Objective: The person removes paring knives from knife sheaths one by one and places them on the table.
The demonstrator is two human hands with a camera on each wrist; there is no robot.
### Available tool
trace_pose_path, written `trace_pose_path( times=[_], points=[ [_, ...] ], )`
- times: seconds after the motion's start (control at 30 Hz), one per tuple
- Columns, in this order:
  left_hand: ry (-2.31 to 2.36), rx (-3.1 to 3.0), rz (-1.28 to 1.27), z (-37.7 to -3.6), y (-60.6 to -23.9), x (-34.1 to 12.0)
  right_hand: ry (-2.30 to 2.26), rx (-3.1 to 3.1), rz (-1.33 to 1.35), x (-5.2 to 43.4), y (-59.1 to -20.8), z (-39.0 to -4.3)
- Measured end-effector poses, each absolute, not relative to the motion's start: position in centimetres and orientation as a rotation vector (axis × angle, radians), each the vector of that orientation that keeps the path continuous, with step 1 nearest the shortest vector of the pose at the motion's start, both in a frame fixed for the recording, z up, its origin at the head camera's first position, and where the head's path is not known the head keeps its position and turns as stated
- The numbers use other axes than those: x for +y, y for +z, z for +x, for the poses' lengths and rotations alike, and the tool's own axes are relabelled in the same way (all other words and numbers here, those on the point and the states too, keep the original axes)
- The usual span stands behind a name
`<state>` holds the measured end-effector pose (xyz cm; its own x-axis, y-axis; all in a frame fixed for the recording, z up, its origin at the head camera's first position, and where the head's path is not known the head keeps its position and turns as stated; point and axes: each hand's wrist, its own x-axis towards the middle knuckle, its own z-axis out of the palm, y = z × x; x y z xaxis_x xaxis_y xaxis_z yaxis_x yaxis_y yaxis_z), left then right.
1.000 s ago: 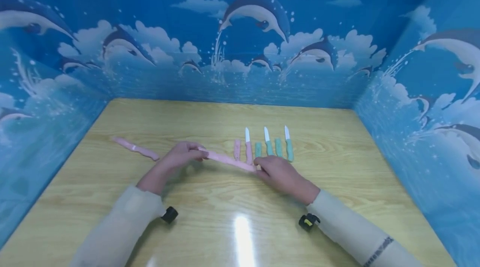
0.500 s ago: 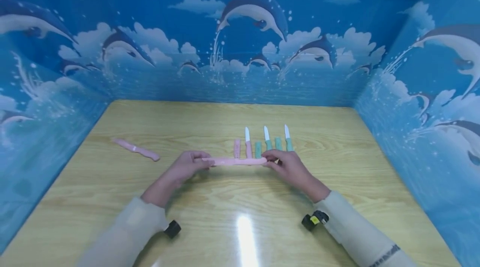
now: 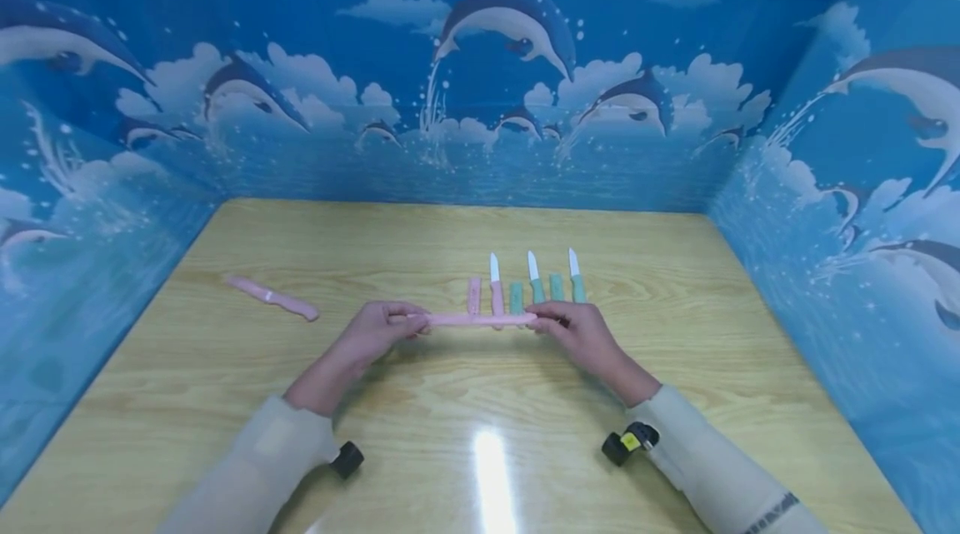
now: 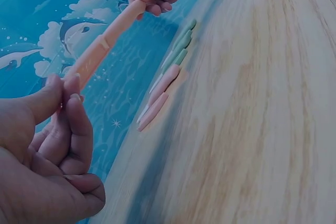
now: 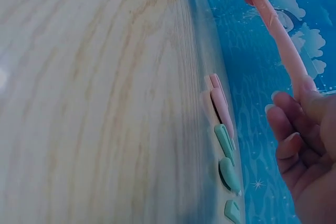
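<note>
A long pink sheathed knife point(image 3: 476, 320) hangs level above the wooden table point(image 3: 450, 434), held at both ends. My left hand point(image 3: 378, 330) pinches its left end point(image 4: 79, 72) between thumb and fingers. My right hand point(image 3: 573, 330) pinches the right end point(image 5: 294, 64). Just behind it lies a row on the table: a pink sheath point(image 3: 474, 295), a pink-handled knife point(image 3: 497, 288) with a bare white blade, a green sheath point(image 3: 517, 297), a green-handled knife point(image 3: 537, 280), another green sheath point(image 3: 556, 286) and another green-handled knife point(image 3: 576, 276).
Another pink sheathed knife point(image 3: 272, 297) lies at the left of the table. Blue dolphin-print walls point(image 3: 480, 101) close in the back and both sides.
The pink knife rose from a slant near the table to level. My right hand lifted and moved away from me toward the row; my left hand barely shifted.
</note>
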<state>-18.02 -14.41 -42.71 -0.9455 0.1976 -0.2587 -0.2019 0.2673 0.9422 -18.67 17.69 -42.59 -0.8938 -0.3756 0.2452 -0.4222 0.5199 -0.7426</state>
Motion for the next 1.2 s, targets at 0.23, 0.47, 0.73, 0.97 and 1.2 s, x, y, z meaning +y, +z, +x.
trace_pose_path(
  times=[0.23,0.47,0.73,0.97,1.2],
  points=[
    [1.659,2.259,-0.024,-18.1,-42.8,-14.4,1.476,-2.727,0.666,17.5,-42.7,-18.6],
    [1.619,2.292,-0.063,-17.9,-42.8,-14.1,1.738,-2.8,0.528,17.5,-42.7,-18.7],
    [1.587,2.332,-0.023,-18.0,-42.6,-13.8,1.936,-2.844,0.331,17.6,-42.5,-19.1],
    [1.459,2.54,0.114,-17.7,-42.3,-13.7,2.03,-2.807,0.264,17.7,-42.8,-19.1],
    [0.773,3.266,0.744,-16.8,-41.3,-12.9,2.055,-2.794,0.24,17.8,-42.9,-19.2]
  ],
)
